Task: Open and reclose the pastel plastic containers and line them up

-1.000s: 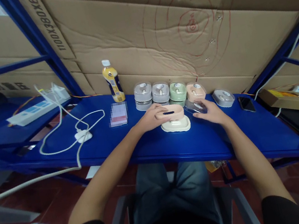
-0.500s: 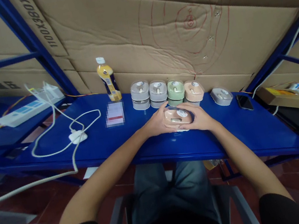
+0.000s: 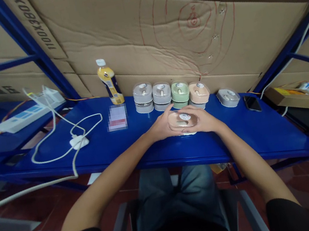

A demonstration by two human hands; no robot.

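Note:
A peach-coloured lidded box (image 3: 182,119) sits on the blue shelf (image 3: 148,148) in front of me. Its clear lid is on top. My left hand (image 3: 159,125) wraps round its left side and my right hand (image 3: 204,119) wraps round its right side; both hands' fingers are curled against it. Behind it stands a row of similar boxes: two grey (image 3: 143,97), one green (image 3: 180,93), one peach (image 3: 199,92). A lone grey lid (image 3: 229,97) lies to the right.
A yellow drink bottle (image 3: 109,81) stands at the back by a cardboard wall. A white cable and plug (image 3: 76,142) lie at left, a power strip (image 3: 25,114) beyond. A phone (image 3: 251,103) lies at right, near a cardboard box (image 3: 291,96).
A second ago my right hand held the clear lid apart from the box. The lid now sits on the box, and both hands have closed round it.

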